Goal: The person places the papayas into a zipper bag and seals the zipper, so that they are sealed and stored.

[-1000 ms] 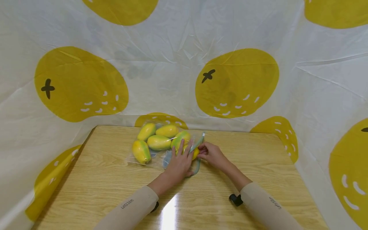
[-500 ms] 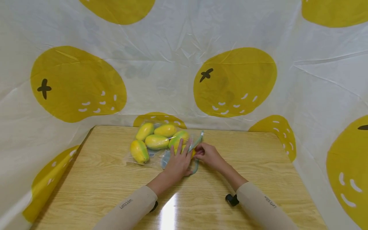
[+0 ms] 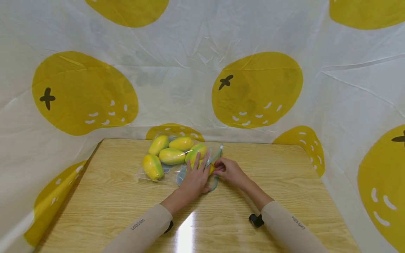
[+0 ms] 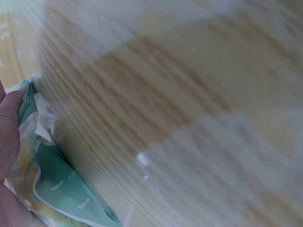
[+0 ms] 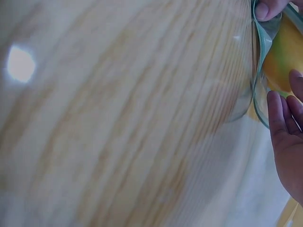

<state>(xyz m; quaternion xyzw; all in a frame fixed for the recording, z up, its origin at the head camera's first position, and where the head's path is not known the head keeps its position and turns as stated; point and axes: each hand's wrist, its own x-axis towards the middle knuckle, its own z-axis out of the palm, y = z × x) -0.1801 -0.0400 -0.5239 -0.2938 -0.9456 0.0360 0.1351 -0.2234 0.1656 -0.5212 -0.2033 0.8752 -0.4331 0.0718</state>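
Note:
A clear zip bag (image 3: 172, 178) with a green strip along its mouth lies on its side in the head view, holding several yellow-green mangoes (image 3: 172, 156). Its mouth faces right, with another mango (image 5: 284, 54) inside the opening. My left hand (image 3: 195, 178) lies over the mouth end, fingers spread on the film above that mango. Its thumb (image 4: 8, 127) holds the green edge near the printed label (image 4: 71, 189). My right hand (image 3: 231, 172) is at the mouth from the right, thumb and fingertips pinching the mango's outer end. Part of this mango is hidden under the left hand.
The bag rests on a wood-grain table (image 3: 110, 207), toward its back edge. White cloth (image 3: 177, 88) with large yellow fruit prints hangs behind the table and at both sides. Black wrist mounts (image 3: 256, 220) show below the sleeves.
My right hand has shifted slightly left toward the bag's mouth, with the mango's end at its fingertips. The left hand stays on the bag. The whole head view has drifted a little.

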